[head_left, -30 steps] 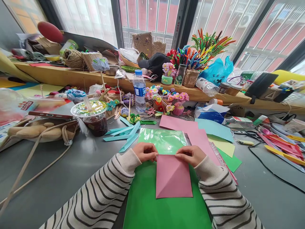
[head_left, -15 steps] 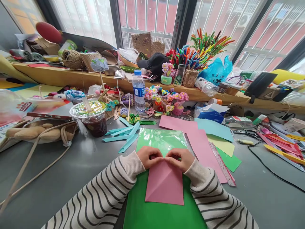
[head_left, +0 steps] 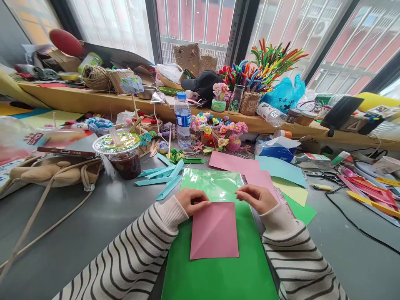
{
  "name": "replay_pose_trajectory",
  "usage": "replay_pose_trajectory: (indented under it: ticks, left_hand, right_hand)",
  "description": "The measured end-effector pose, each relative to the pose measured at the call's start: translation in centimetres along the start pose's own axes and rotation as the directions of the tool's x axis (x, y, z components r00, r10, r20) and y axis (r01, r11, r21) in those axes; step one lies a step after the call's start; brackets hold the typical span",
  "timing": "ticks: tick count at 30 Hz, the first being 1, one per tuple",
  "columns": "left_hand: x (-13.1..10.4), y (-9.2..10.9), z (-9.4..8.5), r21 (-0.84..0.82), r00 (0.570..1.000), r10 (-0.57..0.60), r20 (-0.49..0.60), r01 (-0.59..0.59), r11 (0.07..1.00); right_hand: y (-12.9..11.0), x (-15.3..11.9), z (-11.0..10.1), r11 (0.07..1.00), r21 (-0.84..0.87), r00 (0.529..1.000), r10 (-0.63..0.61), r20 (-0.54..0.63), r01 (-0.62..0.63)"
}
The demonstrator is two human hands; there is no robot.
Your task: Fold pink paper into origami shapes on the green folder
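Observation:
A square of pink paper with a faint diagonal crease lies flat on the glossy green folder. My left hand pinches its upper left corner between thumb and fingers. To the upper right of the square, my right hand hovers just off the paper, fingers slightly bent and a little apart, with nothing visible in them. Beyond the folder's left edge are folded light-blue paper strips.
Pink sheets and a light-blue sheet lie behind my right hand. A lidded drink cup stands at left, a water bottle at the back. Scissors and a black cable are at right.
My right hand has let go of the paper and moved right. The upper corners, earlier drawn together between both hands, now lie apart, and the square is flat.

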State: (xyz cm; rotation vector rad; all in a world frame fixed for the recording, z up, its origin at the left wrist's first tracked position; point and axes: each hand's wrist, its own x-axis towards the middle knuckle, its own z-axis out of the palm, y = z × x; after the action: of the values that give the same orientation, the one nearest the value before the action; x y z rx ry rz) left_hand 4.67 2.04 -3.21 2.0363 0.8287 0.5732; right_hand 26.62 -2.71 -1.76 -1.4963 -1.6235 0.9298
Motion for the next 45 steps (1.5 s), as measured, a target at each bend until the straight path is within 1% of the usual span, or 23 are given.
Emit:
replay_pose_trajectory:
  ticks: [1, 2, 3, 5, 8, 11, 13, 14, 16, 19, 21, 23, 25, 27, 30, 32, 34, 35, 36, 38, 39, 42, 45]
  left_hand:
    - [0.1, 0.1, 0.2, -0.005, 1.0, 0.011, 0.013, -0.011, 1.0]
    - [0.1, 0.2, 0.4, -0.009, 0.999, 0.025, 0.023, -0.025, 1.0]
    - [0.2, 0.3, 0.5, -0.013, 0.999, 0.036, 0.029, -0.035, 0.999]
    - [0.2, 0.4, 0.8, -0.019, 0.999, 0.038, 0.027, -0.037, 0.999]
    - [0.2, 0.4, 0.7, -0.069, 1.0, -0.026, 0.013, 0.026, 0.997]
    - [0.0, 0.1, 0.1, -0.196, 0.993, -0.115, 0.004, 0.113, 0.974]
    - [0.0, -0.1, -0.4, -0.287, 0.988, -0.154, 0.002, 0.148, 0.946]
    - [-0.1, -0.2, -0.6, -0.318, 0.986, -0.169, -0.012, 0.156, 0.935]
    - [0.0, -0.3, -0.8, -0.343, 0.98, -0.184, -0.076, 0.147, 0.928]
    - [0.1, -0.1, -0.4, -0.278, 0.978, -0.143, -0.154, 0.096, 0.956]
    - [0.3, 0.2, 0.3, -0.179, 0.987, -0.083, -0.136, 0.058, 0.982]
    - [0.3, 0.3, 0.9, -0.081, 0.996, -0.033, -0.086, 0.026, 0.996]
    - [0.3, 0.4, 1.0, -0.017, 0.999, -0.008, -0.054, 0.007, 1.0]
    - [0.3, 0.3, 0.7, 0.011, 0.997, -0.009, -0.077, 0.01, 1.0]
    - [0.1, 0.3, 0.2, -0.009, 0.989, -0.02, -0.149, 0.019, 1.0]
    - [0.0, 0.3, 0.0, -0.044, 0.983, -0.026, -0.182, 0.018, 0.999]
    - [0.0, 0.2, 0.1, -0.065, 0.984, -0.03, -0.176, 0.019, 0.998]
    - [0.0, 0.2, 0.2, -0.072, 0.986, -0.028, -0.167, 0.016, 0.997]
    - [0.1, 0.2, 0.3, -0.079, 0.988, -0.022, -0.156, 0.01, 0.997]
    - [0.1, 0.2, 0.7, -0.091, 0.99, -0.007, -0.14, -0.006, 0.996]
    - [0.2, 0.2, 0.8, -0.095, 0.99, -0.005, -0.138, -0.008, 0.995]
    - [0.2, 0.4, 0.7, -0.111, 0.989, -0.045, -0.138, 0.029, 0.993]
    - [0.2, 0.6, 0.1, -0.212, 0.981, -0.128, -0.145, 0.095, 0.973]
  right_hand:
    - [-0.3, 0.0, 0.5, 0.999, -0.034, 0.999, -0.029, 0.027, 0.03]
    - [-0.6, -0.1, 1.1, 0.996, -0.066, 0.994, -0.054, 0.096, 0.061]
    - [-0.9, -0.1, 1.6, 0.991, -0.094, 0.988, -0.08, 0.13, 0.093]
    - [-1.3, -0.2, 2.3, 0.985, -0.128, 0.982, -0.094, 0.165, 0.115]
    - [-1.4, -0.3, 2.2, 0.986, -0.132, 0.984, -0.075, 0.164, 0.098]
    - [-1.2, -0.2, 1.3, 0.988, -0.137, 0.988, -0.046, 0.148, 0.066]
    - [-1.0, -0.1, 0.8, 0.988, -0.143, 0.99, -0.035, 0.138, 0.055]
    - [-0.9, 0.0, 0.6, 0.988, -0.149, 0.991, -0.031, 0.13, 0.05]
    - [-0.7, 0.0, 0.6, 0.986, -0.158, 0.993, -0.027, 0.112, 0.045]
    - [-0.6, 0.0, 1.1, 0.988, -0.14, 0.993, -0.051, 0.11, 0.067]
    - [-0.8, 0.0, 1.6, 0.987, -0.127, 0.989, -0.086, 0.122, 0.101]
    - [-0.9, -0.1, 2.0, 0.983, -0.128, 0.984, -0.114, 0.14, 0.132]
    - [-1.0, -0.1, 2.0, 0.982, -0.132, 0.983, -0.117, 0.145, 0.136]
    - [-0.8, -0.1, 1.4, 0.985, -0.131, 0.986, -0.094, 0.134, 0.112]
    - [-0.2, -0.1, 0.0, 0.991, -0.119, 0.994, -0.047, 0.099, 0.059]
    - [0.2, -0.1, -0.6, 0.995, -0.099, 1.0, -0.017, 0.018, 0.019]
    - [0.3, 0.0, -0.5, 0.998, -0.055, 0.997, -0.012, -0.072, 0.008]
    - [0.2, 0.1, -0.1, 0.999, -0.033, 0.996, -0.026, -0.082, 0.023]
    - [0.0, 0.1, 0.3, 0.998, -0.024, 0.997, -0.052, -0.05, 0.05]
    - [-0.4, 0.2, 1.4, 0.992, -0.074, 0.992, -0.098, 0.073, 0.104]
    - [-0.7, 0.2, 1.9, 0.986, -0.112, 0.989, -0.111, 0.094, 0.121]
    - [-1.1, 0.1, 2.4, 0.983, -0.14, 0.988, -0.099, 0.121, 0.116]
    - [-1.0, 0.0, 1.8, 0.991, -0.117, 0.993, -0.052, 0.109, 0.065]
